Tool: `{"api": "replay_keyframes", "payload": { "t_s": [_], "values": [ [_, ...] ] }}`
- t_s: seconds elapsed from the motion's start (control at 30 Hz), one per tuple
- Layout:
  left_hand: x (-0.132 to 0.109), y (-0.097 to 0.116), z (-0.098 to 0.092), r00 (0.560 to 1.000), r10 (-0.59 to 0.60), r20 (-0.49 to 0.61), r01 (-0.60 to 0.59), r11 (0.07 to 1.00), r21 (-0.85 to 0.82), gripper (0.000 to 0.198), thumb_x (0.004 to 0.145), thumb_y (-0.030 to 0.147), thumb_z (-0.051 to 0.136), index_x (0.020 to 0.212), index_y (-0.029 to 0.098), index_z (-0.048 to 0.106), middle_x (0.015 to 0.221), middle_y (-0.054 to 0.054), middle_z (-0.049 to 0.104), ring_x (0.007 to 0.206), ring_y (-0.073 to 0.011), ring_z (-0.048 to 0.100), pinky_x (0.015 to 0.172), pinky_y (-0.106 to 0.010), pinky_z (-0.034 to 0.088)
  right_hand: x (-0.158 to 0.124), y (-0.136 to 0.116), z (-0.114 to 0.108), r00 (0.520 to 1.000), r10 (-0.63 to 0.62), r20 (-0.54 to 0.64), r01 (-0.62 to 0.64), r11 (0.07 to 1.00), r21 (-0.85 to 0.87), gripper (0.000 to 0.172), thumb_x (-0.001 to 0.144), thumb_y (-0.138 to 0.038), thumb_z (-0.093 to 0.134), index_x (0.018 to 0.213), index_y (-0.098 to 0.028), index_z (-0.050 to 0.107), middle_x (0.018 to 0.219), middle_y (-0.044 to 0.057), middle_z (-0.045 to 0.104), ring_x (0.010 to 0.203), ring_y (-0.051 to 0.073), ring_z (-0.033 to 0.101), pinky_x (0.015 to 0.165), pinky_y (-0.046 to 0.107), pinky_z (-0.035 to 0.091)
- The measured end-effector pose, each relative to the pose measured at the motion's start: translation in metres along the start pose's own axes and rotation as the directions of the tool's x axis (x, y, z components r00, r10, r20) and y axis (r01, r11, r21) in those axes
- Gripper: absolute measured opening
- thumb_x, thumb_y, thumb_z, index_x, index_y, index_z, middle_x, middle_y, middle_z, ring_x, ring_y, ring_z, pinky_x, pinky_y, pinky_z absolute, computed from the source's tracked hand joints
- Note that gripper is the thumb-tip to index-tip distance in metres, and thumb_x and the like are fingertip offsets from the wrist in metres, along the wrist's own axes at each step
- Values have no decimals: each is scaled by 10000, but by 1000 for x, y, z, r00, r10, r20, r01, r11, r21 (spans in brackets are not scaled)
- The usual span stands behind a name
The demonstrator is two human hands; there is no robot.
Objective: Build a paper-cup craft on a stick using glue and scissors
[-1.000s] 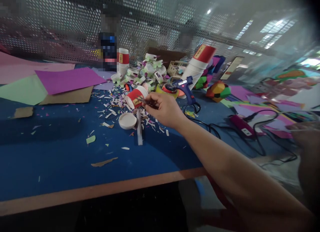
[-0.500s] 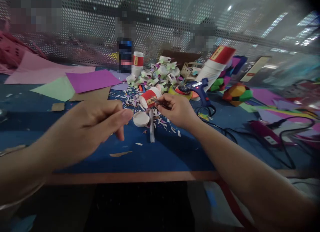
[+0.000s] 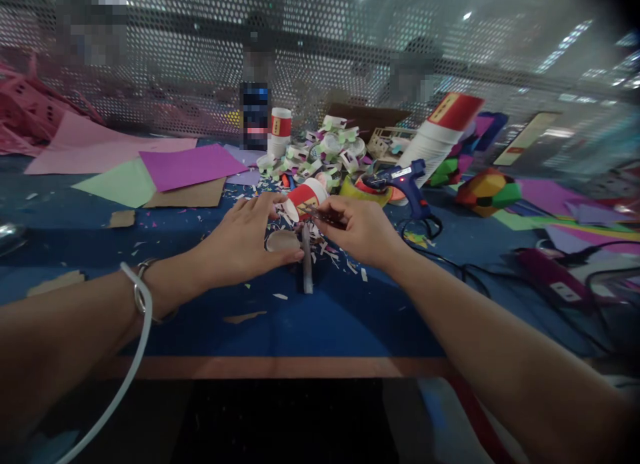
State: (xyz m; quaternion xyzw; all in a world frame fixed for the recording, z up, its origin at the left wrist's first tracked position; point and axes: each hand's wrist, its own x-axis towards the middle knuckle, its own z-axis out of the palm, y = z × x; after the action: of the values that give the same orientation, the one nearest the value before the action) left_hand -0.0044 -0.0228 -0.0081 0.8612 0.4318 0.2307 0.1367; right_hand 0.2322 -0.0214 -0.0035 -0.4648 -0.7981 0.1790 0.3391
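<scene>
A red and white paper cup (image 3: 306,196) lies on its side among paper scraps on the blue table. My left hand (image 3: 240,241) is open beside it, thumb and fingers spread around a round white cup piece (image 3: 283,241). My right hand (image 3: 357,231) is closed on a thin dark tool (image 3: 327,216), whose tip is at the cup's side; what kind of tool it is cannot be made out. Just below the cup a translucent stick (image 3: 307,267) lies on the table.
Behind the cup is a pile of cut cup pieces (image 3: 327,147). A blue glue gun (image 3: 407,184) and stacked cups (image 3: 435,141) stand to the right, with black cables and a purple power strip (image 3: 553,277). Coloured paper sheets (image 3: 195,167) lie at left.
My left hand has moved right and forward to the cup and round piece, and its fingers have spread. My right hand still holds the tool by the cup. The view has shifted slightly.
</scene>
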Motion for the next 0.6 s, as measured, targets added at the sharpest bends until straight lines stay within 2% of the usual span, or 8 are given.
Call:
{"api": "replay_keyframes", "payload": {
  "t_s": [0.13,0.2,0.4,0.5,0.6],
  "values": [
    [1,-8,1,998,-19,55,22,999,-47,771,774,538,775,1408,227,470,1093,-105,698,1118,-383,612,925,-543,492,-1,-1,1,999,7,31,-7,1000,9,107,869,-257,677,924,-169,704,777,32,690,695,163,595,649,296,423],
    [0,-10,0,998,-16,69,21,997,-72,755,755,469,799,1394,223,481,1074,-98,693,1097,-366,622,899,-515,512,-1,-2,2,999,11,43,-11,1000,13,123,877,-261,673,947,-169,715,804,40,707,707,166,603,644,294,421],
    [-5,0,-2,988,107,-111,-124,980,-154,727,786,255,758,1424,231,412,1233,-85,624,1108,-261,640,943,-398,541,0,-6,2,999,9,39,-12,996,86,150,900,-308,684,935,-167,718,786,23,693,677,145,585,627,270,428],
    [-6,3,0,979,115,-171,-148,970,-192,725,783,219,750,1422,224,408,1257,-87,621,1081,-240,647,925,-372,559,0,-9,2,998,35,42,-42,986,163,239,901,-400,703,919,-162,718,779,21,684,660,137,563,588,257,412],
    [-7,5,1,978,100,-183,-145,956,-256,779,763,187,748,1449,230,382,1258,-91,633,998,-220,666,847,-352,582,-1,-12,3,998,50,42,-57,979,194,297,888,-460,715,900,-163,711,771,20,671,654,136,546,579,256,408]
  ]
}}
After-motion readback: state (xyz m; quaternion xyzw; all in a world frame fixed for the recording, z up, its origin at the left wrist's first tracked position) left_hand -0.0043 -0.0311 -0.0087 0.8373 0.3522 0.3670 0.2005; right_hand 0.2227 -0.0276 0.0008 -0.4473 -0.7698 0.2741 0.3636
